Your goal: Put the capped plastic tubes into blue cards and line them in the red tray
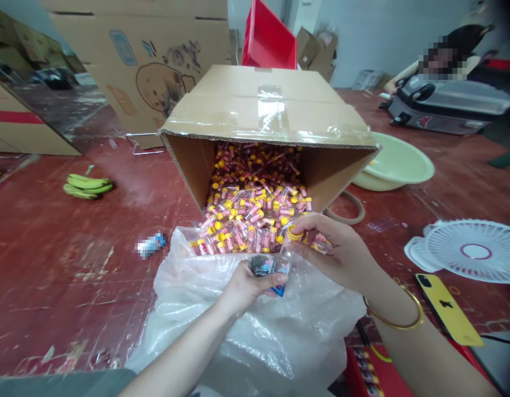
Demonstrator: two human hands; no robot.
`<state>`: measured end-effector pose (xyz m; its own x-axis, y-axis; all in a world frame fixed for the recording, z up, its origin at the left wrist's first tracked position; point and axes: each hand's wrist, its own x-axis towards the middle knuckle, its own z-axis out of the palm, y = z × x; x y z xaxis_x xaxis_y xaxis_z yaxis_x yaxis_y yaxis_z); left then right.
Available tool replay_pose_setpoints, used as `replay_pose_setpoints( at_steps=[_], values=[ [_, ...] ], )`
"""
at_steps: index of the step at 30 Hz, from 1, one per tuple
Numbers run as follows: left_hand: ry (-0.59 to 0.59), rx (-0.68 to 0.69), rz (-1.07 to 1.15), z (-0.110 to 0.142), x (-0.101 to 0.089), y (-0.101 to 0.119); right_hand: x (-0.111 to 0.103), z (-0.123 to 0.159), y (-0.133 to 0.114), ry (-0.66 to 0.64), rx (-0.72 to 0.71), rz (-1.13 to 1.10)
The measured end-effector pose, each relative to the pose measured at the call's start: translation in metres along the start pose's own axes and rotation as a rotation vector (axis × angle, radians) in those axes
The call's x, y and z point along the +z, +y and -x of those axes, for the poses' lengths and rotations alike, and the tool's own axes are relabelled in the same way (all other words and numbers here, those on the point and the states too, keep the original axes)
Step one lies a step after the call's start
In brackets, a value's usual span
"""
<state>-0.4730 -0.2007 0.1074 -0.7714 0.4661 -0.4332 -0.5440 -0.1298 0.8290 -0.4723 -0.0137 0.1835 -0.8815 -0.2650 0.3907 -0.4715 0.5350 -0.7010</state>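
Note:
A cardboard box (255, 105) lies tipped on its side on the red floor, spilling several small yellow-capped tubes (246, 215) onto a clear plastic sheet (255, 331). My left hand (246, 284) is closed on a small dark packet (267, 267) just in front of the pile. My right hand (333, 248), with a gold bangle on the wrist, pinches a yellow-capped tube (296, 234) in a clear wrapper, right beside the left hand.
A pale green basin (397, 165) sits right of the box, a white fan (470, 251) and a yellow phone (447, 314) further right. Green bananas (87, 186) lie on the floor at left. Printed cartons stand behind. Another person sits at the far right.

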Motion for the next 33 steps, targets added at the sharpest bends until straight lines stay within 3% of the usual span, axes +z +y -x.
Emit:
replay_pose_setpoints(
  at_steps=[7, 11, 14, 18, 20, 25, 28, 33],
  values=[
    [0.005, 0.112, -0.024, 0.0, 0.005, 0.004, -0.002, -0.003, -0.003, -0.062, -0.016, 0.055],
    [0.001, 0.11, -0.063, -0.002, 0.003, 0.001, 0.0, -0.002, 0.001, -0.01, 0.061, 0.02],
    [0.018, 0.116, -0.091, -0.002, 0.003, 0.0, -0.001, -0.001, -0.001, 0.028, 0.041, 0.066],
    [0.027, 0.139, -0.105, -0.001, 0.005, 0.003, -0.003, -0.002, -0.005, -0.074, -0.01, 0.082],
    [0.015, 0.138, -0.084, -0.001, 0.006, 0.003, -0.001, -0.003, -0.001, -0.11, 0.064, -0.01],
    [-0.033, 0.033, 0.097, 0.004, 0.006, 0.002, 0.017, 0.005, 0.026, -0.01, 0.384, -0.458],
    [-0.048, -0.07, 0.228, 0.007, 0.009, 0.007, 0.029, 0.023, 0.033, 0.011, 0.38, -0.557],
    [-0.003, -0.12, 0.322, 0.003, 0.02, 0.018, 0.05, 0.054, 0.018, -0.118, 0.378, -0.427]
  ],
)
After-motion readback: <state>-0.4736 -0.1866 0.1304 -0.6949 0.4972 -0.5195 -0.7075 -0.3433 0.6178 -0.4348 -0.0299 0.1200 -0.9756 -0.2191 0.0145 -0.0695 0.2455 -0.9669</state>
